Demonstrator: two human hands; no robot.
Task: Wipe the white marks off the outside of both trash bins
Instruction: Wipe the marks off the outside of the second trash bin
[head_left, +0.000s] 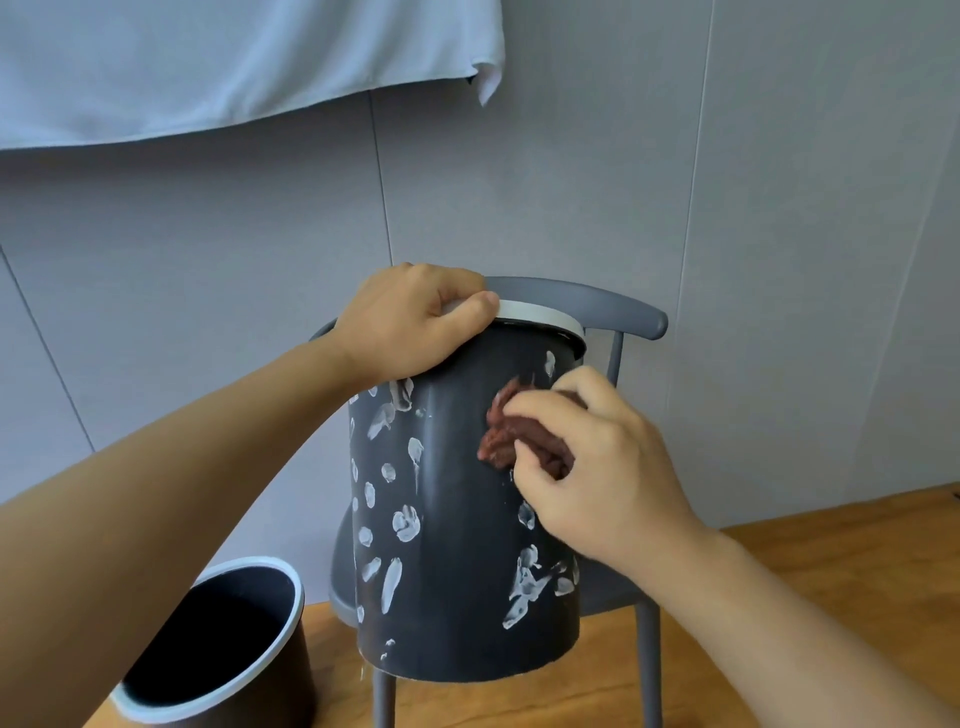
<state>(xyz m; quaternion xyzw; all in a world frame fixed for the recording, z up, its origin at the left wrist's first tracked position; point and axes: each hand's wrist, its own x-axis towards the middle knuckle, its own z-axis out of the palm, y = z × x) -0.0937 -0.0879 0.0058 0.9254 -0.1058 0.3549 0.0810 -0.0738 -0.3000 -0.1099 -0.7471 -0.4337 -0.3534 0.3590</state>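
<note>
**Marked bin held on the chair**

My left hand (415, 317) grips the white rim of the dark trash bin (462, 519) on the grey chair (623, 312). My right hand (597, 462), fingers closed, presses a brown rag (501, 434) to its smeared side. A second bin (218, 649) stands lower left. I see no writing.

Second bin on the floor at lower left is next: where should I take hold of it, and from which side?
Grip the pale rim of the second bin, coming from above. It stands upright with its open mouth facing up, so fingers can hook over the edge, as the left hand does on the marked bin. That likely leaves the outer wall free for the brown cloth in the right hand.
</note>
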